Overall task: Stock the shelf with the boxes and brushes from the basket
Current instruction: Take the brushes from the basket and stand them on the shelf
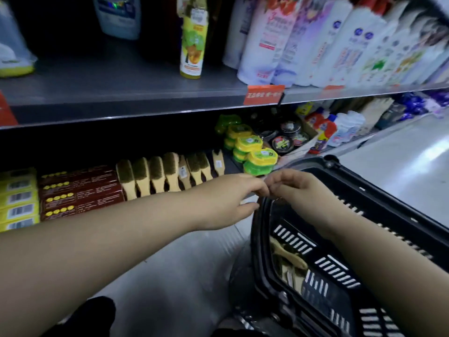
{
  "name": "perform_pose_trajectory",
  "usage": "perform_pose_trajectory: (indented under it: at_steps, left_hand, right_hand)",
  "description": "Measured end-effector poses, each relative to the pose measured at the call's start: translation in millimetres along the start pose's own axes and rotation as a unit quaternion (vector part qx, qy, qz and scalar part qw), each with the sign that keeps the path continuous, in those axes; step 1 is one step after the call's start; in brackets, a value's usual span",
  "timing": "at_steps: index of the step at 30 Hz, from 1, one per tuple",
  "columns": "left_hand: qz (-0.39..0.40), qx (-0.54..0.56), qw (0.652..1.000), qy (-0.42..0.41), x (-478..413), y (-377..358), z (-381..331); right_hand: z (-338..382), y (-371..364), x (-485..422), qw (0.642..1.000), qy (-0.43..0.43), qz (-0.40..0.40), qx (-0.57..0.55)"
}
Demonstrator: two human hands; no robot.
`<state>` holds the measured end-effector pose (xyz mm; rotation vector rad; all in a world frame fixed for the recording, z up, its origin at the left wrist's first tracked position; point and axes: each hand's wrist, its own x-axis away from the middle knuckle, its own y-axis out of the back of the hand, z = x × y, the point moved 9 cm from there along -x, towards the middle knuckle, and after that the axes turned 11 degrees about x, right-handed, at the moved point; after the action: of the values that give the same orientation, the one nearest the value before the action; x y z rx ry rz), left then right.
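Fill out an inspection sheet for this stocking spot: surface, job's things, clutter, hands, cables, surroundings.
Surface: lower shelf, dim, front row mostly filled.
Job's things: shelved brushes stand in a row beside brown boxes; the black basket holds more basket brushes.
Clutter: yellow boxes, green tubs, round tins.
Hands: left hand and right hand meet at the fingertips over the basket's rim; a grip cannot be told.
Cables: nothing seen.
Surroundings: bottles on the upper shelf, orange price tag, pale floor.
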<state>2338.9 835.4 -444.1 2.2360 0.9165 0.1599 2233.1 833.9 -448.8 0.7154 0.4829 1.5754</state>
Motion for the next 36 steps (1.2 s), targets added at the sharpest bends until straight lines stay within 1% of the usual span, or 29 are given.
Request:
perform_pose_trajectory:
  at_steps: [2,4,7,9,10,11,12,13,14,16,17,18,19,20,21,23,26,27,28,29,30,31,32,33,34,35,36]
  left_hand:
    - [0.042,-0.046,0.998,-0.02,-18.8,-23.9,-16.8]
    - [0.088,-0.115,0.989,-0.039,-33.8,-48.5,-26.5]
    - [0.175,-0.234,0.954,-0.059,-39.9,-82.1,-27.2]
    - [0.208,-0.282,0.933,-0.077,-38.0,-92.1,-26.6]
    - [0.214,-0.289,0.929,-0.083,-37.6,-93.9,-27.5]
    - [0.223,-0.287,0.928,-0.081,-38.1,-95.7,-28.3]
    - [0.233,-0.286,0.927,-0.075,-38.8,-98.8,-29.0]
    - [0.244,-0.292,0.922,-0.063,-40.3,-102.9,-28.5]
    - [0.257,-0.303,0.916,-0.05,-42.3,-108.1,-25.9]
    - [0.277,-0.335,0.9,-0.025,-47.0,-118.8,-15.6]
    - [0.285,-0.352,0.891,-0.016,-49.1,-123.2,-9.5]
    - [0.292,-0.37,0.882,-0.008,-51.1,-126.7,-3.2]
    - [0.296,-0.386,0.874,-0.003,-53.1,-129.4,3.3]
    - [0.297,-0.396,0.869,0.0,-54.8,-130.5,8.4]
    - [0.295,-0.4,0.868,0.001,-56.2,-131.5,12.2]
    - [0.291,-0.404,0.867,-0.003,-56.6,-133.5,16.0]
    - [0.28,-0.41,0.868,-0.012,-55.0,-135.3,17.3]
    - [0.271,-0.409,0.871,-0.009,-55.1,-134.3,17.2]
    - [0.257,-0.405,0.878,0.0,-55.8,-131.7,15.0]
    - [0.232,-0.397,0.888,0.01,-57.8,-128.5,12.0]
    - [0.195,-0.374,0.906,0.025,-60.9,-124.2,7.2]
    - [0.159,-0.335,0.928,0.049,-63.5,-120.4,3.0]
    - [0.14,-0.276,0.947,0.088,-63.6,-119.2,1.1]
    - [0.15,-0.199,0.958,0.14,-60.6,-123.7,2.4]
    - [0.181,-0.115,0.956,0.198,-54.9,-132.3,4.3]
    - [0.205,-0.022,0.945,0.255,-47.4,-141.6,7.6]
    - [0.208,0.078,0.927,0.303,-40.5,-147.7,10.3]
  right_hand:
    - [-36.1,11.9,13.4,0.996,-0.044,-0.035,-0.075]
    - [-76.9,11.6,22.1,0.988,-0.095,-0.041,-0.113]
    - [-136.8,-2.8,27.0,0.978,-0.166,-0.009,-0.124]
    - [-175.8,-13.5,25.3,0.971,-0.214,0.008,-0.109]
    - [-195.4,-19.6,22.7,0.967,-0.235,0.02,-0.091]
    - [-214.1,-26.9,19.8,0.966,-0.251,0.037,-0.057]
    - [-232.2,-34.3,15.5,0.965,-0.253,0.063,0.006]
    - [-249.6,-41.6,9.4,0.962,-0.24,0.093,0.097]
    - [-266.1,-48.4,3.0,0.948,-0.22,0.121,0.196]
    - [-288.4,-56.7,-6.4,0.903,-0.178,0.143,0.365]
    - [-295.5,-61.3,-10.7,0.886,-0.162,0.146,0.409]
    - [-303.1,-66.5,-13.4,0.878,-0.16,0.151,0.426]
    - [-311.9,-71.4,-15.8,0.877,-0.168,0.157,0.422]
    - [-317.2,-75.0,-17.5,0.882,-0.18,0.161,0.406]
    - [-319.6,-76.2,-18.9,0.894,-0.195,0.156,0.373]
    - [-322.4,-73.0,-17.7,0.92,-0.237,0.147,0.277]
    - [-312.2,-57.0,-6.9,0.93,-0.291,0.18,0.137]
    - [-305.0,-56.0,1.9,0.927,-0.312,0.201,0.041]
    - [-293.4,-56.6,12.9,0.914,-0.331,0.215,-0.089]
    - [-277.7,-55.0,23.3,0.89,-0.334,0.222,-0.215]
    - [-260.3,-52.8,31.8,0.865,-0.317,0.233,-0.311]
    - [-242.0,-49.6,39.2,0.848,-0.286,0.248,-0.371]
    - [-223.2,-47.0,45.8,0.837,-0.247,0.265,-0.409]
    - [-203.6,-44.8,53.0,0.83,-0.207,0.284,-0.433]
    - [-185.0,-43.4,60.0,0.823,-0.171,0.3,-0.451]
    - [-169.6,-43.1,65.9,0.816,-0.142,0.313,-0.465]
    - [-158.5,-44.6,69.9,0.806,-0.123,0.32,-0.483]
